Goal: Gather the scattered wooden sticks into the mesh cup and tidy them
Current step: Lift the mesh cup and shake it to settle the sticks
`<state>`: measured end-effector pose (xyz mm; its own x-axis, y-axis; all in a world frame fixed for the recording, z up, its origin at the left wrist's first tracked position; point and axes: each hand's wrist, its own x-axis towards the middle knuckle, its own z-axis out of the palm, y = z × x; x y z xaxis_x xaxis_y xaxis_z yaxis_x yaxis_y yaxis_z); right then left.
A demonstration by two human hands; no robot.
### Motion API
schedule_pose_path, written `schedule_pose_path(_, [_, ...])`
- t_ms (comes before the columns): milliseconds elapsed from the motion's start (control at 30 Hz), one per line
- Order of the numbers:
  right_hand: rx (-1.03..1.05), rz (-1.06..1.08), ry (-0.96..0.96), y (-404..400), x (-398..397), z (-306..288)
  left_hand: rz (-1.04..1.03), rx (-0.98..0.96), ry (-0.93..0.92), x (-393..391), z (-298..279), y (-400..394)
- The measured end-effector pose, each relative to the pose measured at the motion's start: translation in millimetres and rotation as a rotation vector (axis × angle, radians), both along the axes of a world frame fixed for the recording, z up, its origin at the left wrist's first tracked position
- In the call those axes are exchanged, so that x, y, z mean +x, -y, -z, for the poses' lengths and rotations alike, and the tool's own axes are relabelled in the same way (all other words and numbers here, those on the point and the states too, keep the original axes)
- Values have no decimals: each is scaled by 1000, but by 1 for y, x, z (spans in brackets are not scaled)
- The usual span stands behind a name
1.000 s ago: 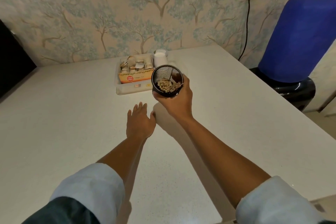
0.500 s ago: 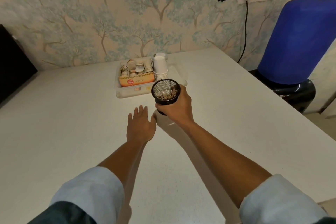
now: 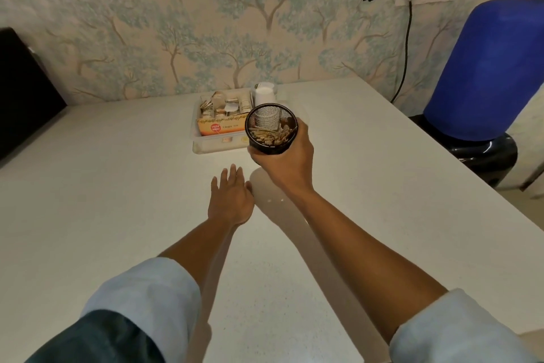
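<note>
Two pale rolled sleeves (image 3: 147, 298) filled the lower corners of the frame, bare forearms reaching up from them over the white speckled table (image 3: 88, 215). Near the frame's centre the left hand (image 3: 230, 199) lay palm down on the table, fingers straight and close together, much as it had half a second before. Just right of it and higher, the right hand (image 3: 287, 162) gripped the black mesh cup (image 3: 271, 128) from below and behind, fingers curled round its wall. Since the earlier frame the cup had been lifted off the table and tipped toward the camera, so its round mouth faced the viewer; its shadow fell on the table beneath. Inside, the wooden sticks (image 3: 272, 136) lay heaped against the lower wall, thin, pale and jumbled, and none lay loose on the table. The woven wire let light through the upper wall.

Behind the cup, in the upper middle, sat a shallow translucent plastic tray (image 3: 206, 144) holding an orange cardboard tea box (image 3: 220, 126) and a stack of white paper cups (image 3: 265, 91). At the upper right stood a smooth blue water bottle (image 3: 488, 68) on a glossy black base, and tree-patterned wallpaper (image 3: 176, 24) ran across the top
</note>
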<state>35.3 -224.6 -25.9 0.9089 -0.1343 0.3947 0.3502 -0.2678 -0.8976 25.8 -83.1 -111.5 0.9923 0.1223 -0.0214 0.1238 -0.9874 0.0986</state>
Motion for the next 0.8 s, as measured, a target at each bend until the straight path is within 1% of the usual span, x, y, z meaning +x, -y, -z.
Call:
schedule_pose_path(133, [-104,-40,-105,3,2,6,19,-8,-10,-3,-3,-1])
schedule_pose_path(333, [16,1,-21,-3,-3,-2,16,17,-20,0,-1,-1])
schedule_pose_path(467, [-97,-33,-158,2,1,8,21,-9,5,-3,1,-2])
schedule_pose_path(633, [-124,-77,-186,5,1,12,10,-15,7,-1,0,-1])
schedule_pose_path(733, [-204,-182,-222,6,3,2,33,-19,14,-2,0,-2])
schedule_pose_path(800, [-194,-173,-221,8,5,-2,33,-40,25,-3,-1,-2])
